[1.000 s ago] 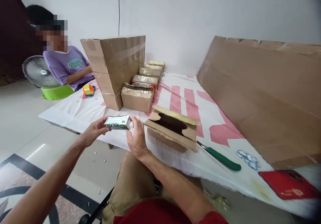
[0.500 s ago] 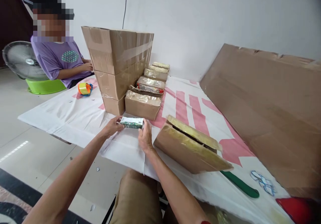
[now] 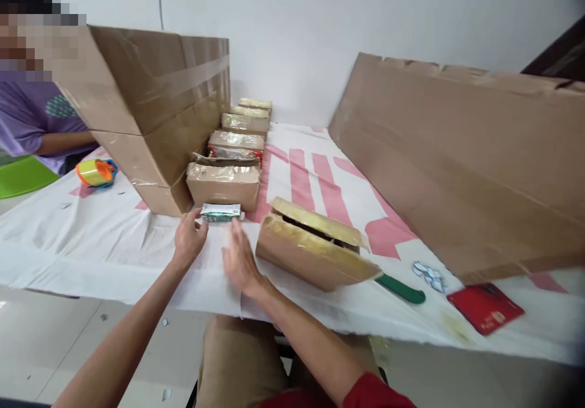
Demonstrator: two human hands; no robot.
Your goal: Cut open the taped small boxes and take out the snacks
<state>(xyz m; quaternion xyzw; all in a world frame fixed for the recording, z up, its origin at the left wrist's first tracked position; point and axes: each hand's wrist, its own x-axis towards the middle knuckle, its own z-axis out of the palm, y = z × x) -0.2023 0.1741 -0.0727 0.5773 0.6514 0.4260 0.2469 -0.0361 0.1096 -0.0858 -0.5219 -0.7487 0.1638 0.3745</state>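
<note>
A small green-and-white box (image 3: 221, 213) lies on the cloth, close in front of an open cardboard box (image 3: 223, 183). My left hand (image 3: 190, 238) is by its left end, thumb and fingers apart; whether a fingertip still touches it I cannot tell. Just below its right end is my right hand (image 3: 241, 260), slightly blurred, with fingers extended and holding nothing. To the right of that hand stands another cardboard box (image 3: 311, 246), its top flaps parted and yellowish tape along them.
Stacked cardboard boxes (image 3: 159, 91) rise at left, with a tape roll (image 3: 94, 173) beside them. A person in a purple shirt (image 3: 27, 109) sits beyond. At right are a green handle (image 3: 402, 289), a red flat item (image 3: 485, 308) and a large cardboard sheet (image 3: 448, 164).
My right hand has come away from the small box and drawn back toward me. My left hand's fingers have loosened at its left end. The view has turned right.
</note>
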